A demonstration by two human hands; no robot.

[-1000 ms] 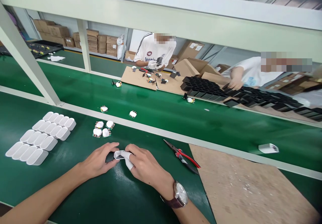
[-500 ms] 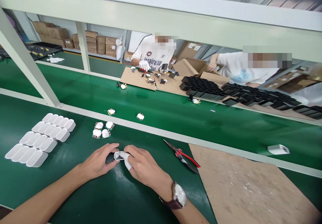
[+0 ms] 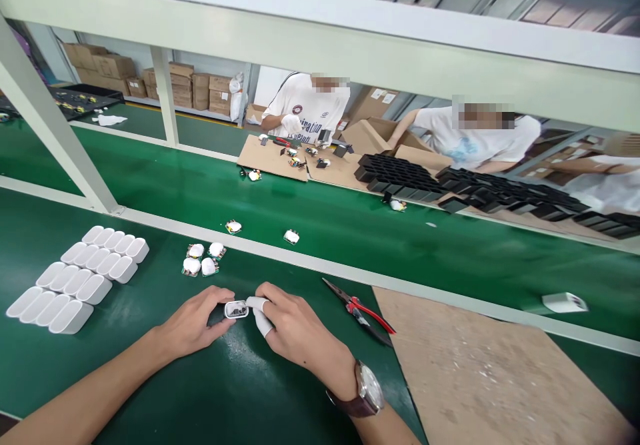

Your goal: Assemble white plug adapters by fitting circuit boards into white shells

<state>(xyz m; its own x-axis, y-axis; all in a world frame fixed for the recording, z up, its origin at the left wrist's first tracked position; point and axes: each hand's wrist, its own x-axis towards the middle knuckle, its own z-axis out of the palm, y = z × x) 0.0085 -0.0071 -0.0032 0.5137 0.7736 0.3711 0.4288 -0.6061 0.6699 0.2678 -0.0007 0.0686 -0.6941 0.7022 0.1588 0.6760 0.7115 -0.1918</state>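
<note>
One white casing (image 3: 236, 316), lower left of frame centre, is pinched in the left hand (image 3: 200, 318), the right hand (image 3: 295, 330)'s grip unclear; probably light, stiff and slick, best held by its outer walls.

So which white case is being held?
The white case in the left hand, dark parts showing inside. The rows of cases at far left and the lone case at far right aren't held.

Both forearms (image 3: 115, 369) are bare; at lower centre, the right wears a round silver watch (image 3: 370, 386) on a dark brown strap (image 3: 357, 406), possibly leather. White cots (image 3: 263, 324) sheathe two fingers of the right hand (image 3: 295, 325).
</note>
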